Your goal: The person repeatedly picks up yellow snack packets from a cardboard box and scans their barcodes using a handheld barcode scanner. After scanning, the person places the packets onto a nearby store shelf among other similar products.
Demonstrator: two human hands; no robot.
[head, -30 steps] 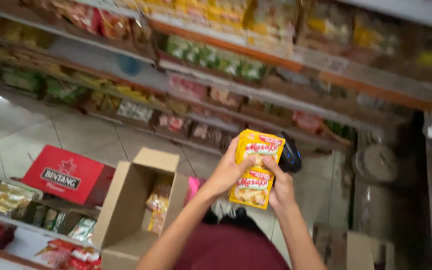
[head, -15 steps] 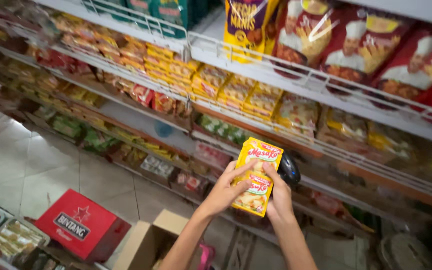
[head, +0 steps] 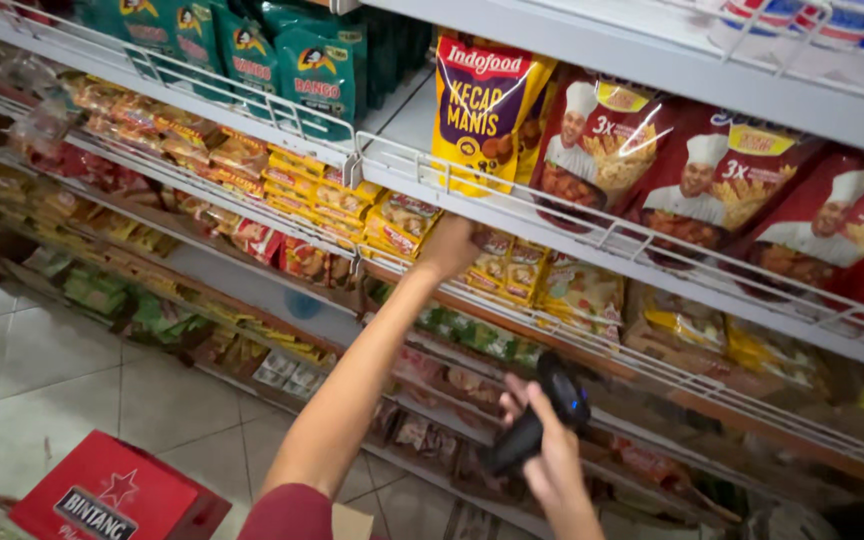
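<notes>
Overhead, left hand (head: 449, 247) under wire shelf edge (head: 512, 205), right hand (head: 549, 455) gripping scanner (head: 542, 415)

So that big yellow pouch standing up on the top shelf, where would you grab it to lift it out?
Grip the yellow pouch by its upper half, coming from the front and above. It stands upright behind the white wire rail, which covers its bottom edge, so only the top is free. A red pouch crowds its right side, so pinch front and back, then lift up over the rail.
</notes>
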